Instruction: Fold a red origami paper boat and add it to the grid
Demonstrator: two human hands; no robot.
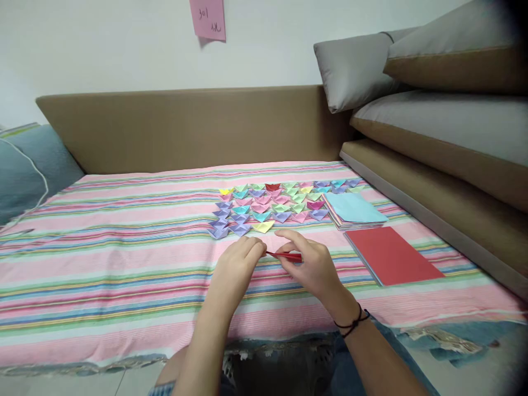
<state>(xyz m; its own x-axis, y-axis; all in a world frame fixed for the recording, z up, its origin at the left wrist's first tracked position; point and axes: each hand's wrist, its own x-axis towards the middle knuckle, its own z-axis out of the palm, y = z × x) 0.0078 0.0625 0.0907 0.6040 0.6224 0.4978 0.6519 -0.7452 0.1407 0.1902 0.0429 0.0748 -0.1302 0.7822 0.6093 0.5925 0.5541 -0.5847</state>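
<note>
Soft, even light brightened my wall [124,44]; shadows were faint, edges stretched, and the upper right corner darkened and blurred.

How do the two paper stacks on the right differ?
The blue-topped stack shows light blue paper on top, while the red-topped stack shows red. The blue-topped stack lies farther from the person, against the rows of folded boats; the red-topped stack lies nearer, apart from them. The blue-topped stack looks smaller in outline than the red-topped one. Both lie flat on the striped cloth.
</note>
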